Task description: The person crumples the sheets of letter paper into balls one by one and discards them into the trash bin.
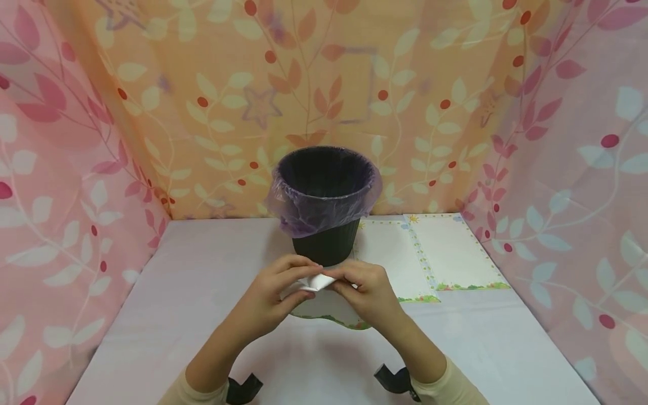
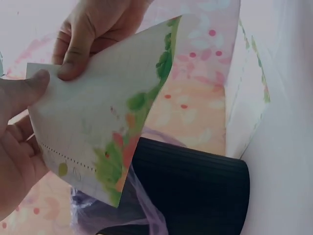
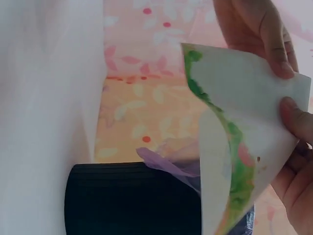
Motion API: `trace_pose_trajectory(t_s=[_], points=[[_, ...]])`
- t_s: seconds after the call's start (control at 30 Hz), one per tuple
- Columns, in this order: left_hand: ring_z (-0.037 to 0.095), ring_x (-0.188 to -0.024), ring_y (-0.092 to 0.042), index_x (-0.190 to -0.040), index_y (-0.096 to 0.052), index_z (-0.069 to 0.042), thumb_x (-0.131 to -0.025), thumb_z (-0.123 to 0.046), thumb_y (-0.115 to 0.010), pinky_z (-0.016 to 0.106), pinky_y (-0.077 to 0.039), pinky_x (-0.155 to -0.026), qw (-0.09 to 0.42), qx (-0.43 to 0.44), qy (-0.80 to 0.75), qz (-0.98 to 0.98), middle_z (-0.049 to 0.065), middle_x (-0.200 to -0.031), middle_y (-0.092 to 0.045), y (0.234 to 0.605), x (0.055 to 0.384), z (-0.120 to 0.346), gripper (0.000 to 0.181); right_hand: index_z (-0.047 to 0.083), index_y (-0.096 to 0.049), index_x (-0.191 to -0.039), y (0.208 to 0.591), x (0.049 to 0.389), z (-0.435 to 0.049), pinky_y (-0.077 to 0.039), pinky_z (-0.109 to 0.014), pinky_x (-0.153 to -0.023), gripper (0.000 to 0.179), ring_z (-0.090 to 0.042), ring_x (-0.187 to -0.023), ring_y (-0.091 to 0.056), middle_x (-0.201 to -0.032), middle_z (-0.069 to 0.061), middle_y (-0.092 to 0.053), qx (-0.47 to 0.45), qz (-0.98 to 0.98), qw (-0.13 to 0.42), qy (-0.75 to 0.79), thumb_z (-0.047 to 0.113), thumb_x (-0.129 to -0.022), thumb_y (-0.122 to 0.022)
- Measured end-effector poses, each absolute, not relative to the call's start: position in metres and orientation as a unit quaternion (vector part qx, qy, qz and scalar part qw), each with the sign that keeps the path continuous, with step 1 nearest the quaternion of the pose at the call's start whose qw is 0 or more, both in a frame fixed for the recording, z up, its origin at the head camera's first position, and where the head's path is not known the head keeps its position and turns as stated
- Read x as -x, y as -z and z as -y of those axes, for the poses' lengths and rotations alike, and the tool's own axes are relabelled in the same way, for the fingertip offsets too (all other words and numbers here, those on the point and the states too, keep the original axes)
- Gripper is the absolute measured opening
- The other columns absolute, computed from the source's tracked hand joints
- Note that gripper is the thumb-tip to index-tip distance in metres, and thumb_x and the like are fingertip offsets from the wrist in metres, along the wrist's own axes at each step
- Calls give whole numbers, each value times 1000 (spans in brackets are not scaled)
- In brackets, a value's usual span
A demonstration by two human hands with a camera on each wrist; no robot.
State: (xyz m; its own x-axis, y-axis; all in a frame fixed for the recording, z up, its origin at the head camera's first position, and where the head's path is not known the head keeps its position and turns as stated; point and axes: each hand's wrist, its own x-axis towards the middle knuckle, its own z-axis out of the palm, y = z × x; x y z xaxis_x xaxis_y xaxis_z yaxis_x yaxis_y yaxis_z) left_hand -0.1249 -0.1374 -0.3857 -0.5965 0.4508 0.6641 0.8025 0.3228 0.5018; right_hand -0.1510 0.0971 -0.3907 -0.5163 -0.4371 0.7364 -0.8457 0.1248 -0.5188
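Both hands pinch one white sheet of paper by its upper edge, in front of the bin. A printed green and flowery border runs along its lower edge, which curves as it hangs. Between the hands the top of the paper is bent into a small white peak. My left hand grips on the left with thumb and fingers. On the right, my right hand pinches close beside it, thumb on the near face in the wrist views.
Behind the hands stands a black bin with a purple plastic liner folded over its rim. Two bordered sheets lie on the white table right of the bin. Flowered cloth walls enclose the back and sides.
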Motion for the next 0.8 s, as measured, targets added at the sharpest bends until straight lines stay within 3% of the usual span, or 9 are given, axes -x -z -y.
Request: trace_pose_trajectory(t_s=[0.13, 0.2, 0.3, 0.4, 0.5, 0.63, 0.8], points=[[12, -110, -61, -123, -69, -19, -90, -12, -78, 26, -56, -88, 192, 377, 424, 800, -5, -120, -63, 383, 121, 137, 36, 8, -77, -102, 392, 152, -97, -60, -23, -67, 19, -13, -81, -70, -95, -3, -75, -434, 724, 198, -499, 1, -85, -81], [11, -109, -62, -114, -69, -22, -90, -15, -78, 27, -56, -88, 177, 353, 446, 803, -8, -114, -64, 382, 120, 138, 27, 9, -75, -109, 390, 154, -100, -61, -24, -69, 24, -12, -82, -70, -99, -3, -75, -446, 727, 163, -496, 5, -85, -81], [12, -98, -64, -97, -69, -21, -89, -13, -78, 28, -59, -80, 152, 314, 507, 788, -6, -100, -65, 382, 121, 140, 15, 6, -68, -130, 382, 160, -112, -61, -29, -80, 45, -13, -95, -69, -119, -5, -72, -490, 727, 75, -475, 10, -87, -81], [13, -77, -60, -86, -68, -15, -89, -9, -77, 27, -57, -62, 128, 286, 566, 763, -1, -85, -62, 382, 123, 143, 12, 6, -52, -149, 374, 166, -129, -58, -32, -93, 71, -16, -114, -65, -143, -7, -61, -527, 717, -31, -456, 13, -86, -82], [12, -69, -56, -85, -66, -8, -90, -4, -75, 25, -52, -53, 98, 285, 613, 730, 2, -82, -59, 384, 126, 145, 10, 5, -42, -155, 371, 168, -137, -54, -36, -103, 85, -20, -130, -58, -154, -10, -51, -555, 700, -61, -445, 11, -81, -85], [10, -75, -60, -87, -65, -1, -92, -7, -73, 22, -53, -62, 54, 277, 673, 683, -2, -83, -63, 389, 131, 144, 11, 5, -46, -152, 373, 165, -128, -49, -35, -109, 85, -24, -138, -52, -153, -11, -51, -576, 691, 13, -437, 13, -78, -87], [8, -83, -61, -85, -67, -13, -92, -17, -76, 20, -53, -70, -13, 228, 725, 650, -8, -85, -67, 395, 133, 137, 12, 1, -57, -140, 377, 160, -110, -54, -31, -101, 69, -29, -131, -57, -142, -17, -58, -592, 665, 166, -424, 7, -79, -88]])
